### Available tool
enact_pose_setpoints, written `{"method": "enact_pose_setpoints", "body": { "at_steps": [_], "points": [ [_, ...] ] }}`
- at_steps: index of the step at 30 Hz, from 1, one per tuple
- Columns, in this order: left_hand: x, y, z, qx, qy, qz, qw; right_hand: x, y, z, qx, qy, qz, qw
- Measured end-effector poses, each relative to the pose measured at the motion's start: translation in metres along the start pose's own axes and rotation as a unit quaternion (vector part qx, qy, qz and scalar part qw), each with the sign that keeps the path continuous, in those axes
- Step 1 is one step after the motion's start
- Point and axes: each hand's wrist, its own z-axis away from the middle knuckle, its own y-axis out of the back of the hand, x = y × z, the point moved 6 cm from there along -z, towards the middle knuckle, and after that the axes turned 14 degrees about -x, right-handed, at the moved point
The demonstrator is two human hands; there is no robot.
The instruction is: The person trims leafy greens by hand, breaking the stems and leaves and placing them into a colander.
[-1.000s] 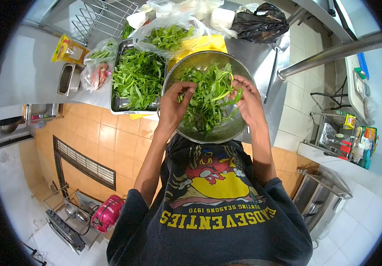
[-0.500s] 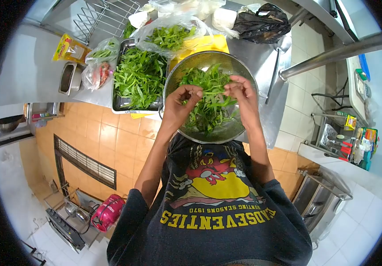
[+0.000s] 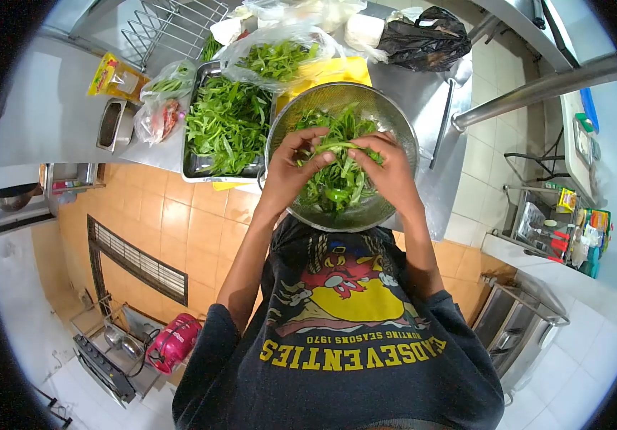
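A round metal mesh strainer (image 3: 295, 107) stands close in front of my body, with leafy greens (image 3: 337, 190) inside. Over it, my left hand (image 3: 297, 168) pinches one end of a green stem (image 3: 340, 145). My right hand (image 3: 387, 166) is closed on the same stem, its fingertips close to those of my left hand. Left of the strainer is a rectangular metal tray (image 3: 192, 169) heaped with cut greens (image 3: 228, 125). Behind them, a clear plastic bag (image 3: 233, 68) holds more greens.
A yellow board (image 3: 355, 69) lies behind the strainer. Farther back are a black plastic bag (image 3: 426, 39) and a wire rack (image 3: 165, 29). At left are a small metal container (image 3: 113, 125), a yellow packet (image 3: 116, 77) and a bag with something red (image 3: 159, 122).
My right hand has moved left and inward, nearer my left hand. The stem now lies between both hands' fingertips, slightly above the greens.
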Motion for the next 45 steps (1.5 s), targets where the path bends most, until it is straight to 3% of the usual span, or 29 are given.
{"method": "enact_pose_setpoints", "body": {
  "at_steps": [2,5,8,14,17,20,26,29,35,41,44,45],
  "points": [
    [0.016,-0.001,-0.004,0.010,-0.088,-0.245,0.965,0.005,-0.002,0.001,-0.015,-0.030,-0.060,0.998],
    [0.003,-0.004,-0.008,-0.039,0.047,-0.050,0.997,0.009,-0.006,0.002,-0.028,-0.065,-0.131,0.989],
    [-0.012,-0.006,-0.008,-0.034,0.058,0.092,0.993,0.012,-0.005,0.003,-0.021,-0.098,-0.174,0.980],
    [-0.004,-0.005,-0.012,-0.039,0.006,-0.043,0.998,0.017,-0.003,0.003,-0.026,-0.112,-0.255,0.960],
    [-0.008,-0.015,-0.015,-0.075,0.057,0.055,0.994,0.019,-0.006,0.004,-0.029,-0.118,-0.320,0.940],
    [-0.023,-0.025,-0.014,-0.116,0.057,0.040,0.991,0.025,-0.007,0.004,-0.009,-0.119,-0.348,0.930],
    [-0.024,-0.020,-0.007,-0.106,0.088,0.109,0.984,0.042,-0.004,0.007,-0.011,-0.116,-0.447,0.887],
    [-0.020,-0.013,-0.005,-0.098,0.106,0.123,0.982,0.043,0.001,0.009,0.017,-0.119,-0.447,0.887],
    [-0.024,-0.010,0.001,-0.071,0.153,0.293,0.941,0.041,0.005,0.008,0.034,-0.116,-0.372,0.920],
    [-0.035,-0.013,0.002,-0.094,0.176,0.372,0.906,0.038,0.000,0.007,0.035,-0.133,-0.398,0.907],
    [-0.035,-0.011,0.002,-0.088,0.192,0.340,0.916,0.037,-0.001,0.004,0.034,-0.131,-0.399,0.907],
    [-0.032,-0.008,-0.001,-0.084,0.156,0.243,0.954,0.036,-0.001,0.004,0.030,-0.127,-0.392,0.911]
  ]
}}
